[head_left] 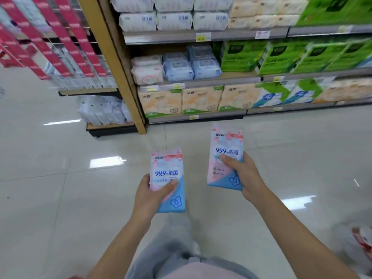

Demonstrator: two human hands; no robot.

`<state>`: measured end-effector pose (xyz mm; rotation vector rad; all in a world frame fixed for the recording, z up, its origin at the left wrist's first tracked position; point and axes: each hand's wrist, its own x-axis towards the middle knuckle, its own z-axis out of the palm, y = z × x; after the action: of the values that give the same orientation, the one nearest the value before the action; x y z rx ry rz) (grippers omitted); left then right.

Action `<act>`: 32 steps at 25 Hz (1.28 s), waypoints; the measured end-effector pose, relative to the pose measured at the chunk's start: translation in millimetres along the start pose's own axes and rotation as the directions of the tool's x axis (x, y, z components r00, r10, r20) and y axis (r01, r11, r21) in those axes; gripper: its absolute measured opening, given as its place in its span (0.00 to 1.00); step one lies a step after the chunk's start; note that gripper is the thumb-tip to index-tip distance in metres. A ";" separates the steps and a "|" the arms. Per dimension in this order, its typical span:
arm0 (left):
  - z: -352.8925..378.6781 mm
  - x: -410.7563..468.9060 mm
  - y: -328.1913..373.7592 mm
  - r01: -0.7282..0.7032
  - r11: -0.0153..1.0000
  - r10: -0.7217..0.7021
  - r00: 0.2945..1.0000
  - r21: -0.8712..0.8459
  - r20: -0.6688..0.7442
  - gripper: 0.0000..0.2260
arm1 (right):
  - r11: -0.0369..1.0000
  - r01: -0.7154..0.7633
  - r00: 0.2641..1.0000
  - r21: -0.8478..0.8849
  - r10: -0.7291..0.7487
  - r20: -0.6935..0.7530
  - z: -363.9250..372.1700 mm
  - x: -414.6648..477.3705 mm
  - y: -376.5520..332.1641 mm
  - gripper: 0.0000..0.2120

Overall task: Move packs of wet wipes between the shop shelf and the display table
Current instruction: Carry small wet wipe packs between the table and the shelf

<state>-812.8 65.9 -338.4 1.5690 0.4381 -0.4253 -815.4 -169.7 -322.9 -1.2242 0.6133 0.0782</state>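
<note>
left hand (148, 195) grips one wet wipes pack (168, 178), thumb across its front; right hand (242, 174) grips a second pack (226, 156), both above tiled floor (60, 188), near shelf (201, 85).

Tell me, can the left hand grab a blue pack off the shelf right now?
Probably not. The left hand grips a wipes pack, and the blue packs sit on the shelf across open floor, seemingly out of reach. Stepping closer would likely be needed first.

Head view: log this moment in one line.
left hand: grips left pack | right hand: grips right pack | shelf: ahead
</note>
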 end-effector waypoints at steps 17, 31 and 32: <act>190.1 294.2 265.6 -0.238 0.971 0.235 0.932 -0.023 0.276 0.17 | 0.988 0.039 0.979 0.146 -0.009 -0.202 -17.2 252.8 -173.1 0.12; 340.5 407.0 436.8 -0.439 0.867 0.453 0.891 -0.234 0.006 0.18 | 0.898 0.441 0.882 0.002 -0.434 0.183 -0.8 504.3 -507.9 0.11; 341.1 410.5 444.8 -0.454 0.859 0.462 0.887 -0.236 -0.020 0.17 | 0.879 0.476 0.858 0.016 -0.468 0.209 12.0 519.5 -531.0 0.12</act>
<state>-231.8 -283.7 -186.8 1.3743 0.0690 -0.0292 -176.1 -486.6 -115.7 -1.3521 0.1156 -0.1970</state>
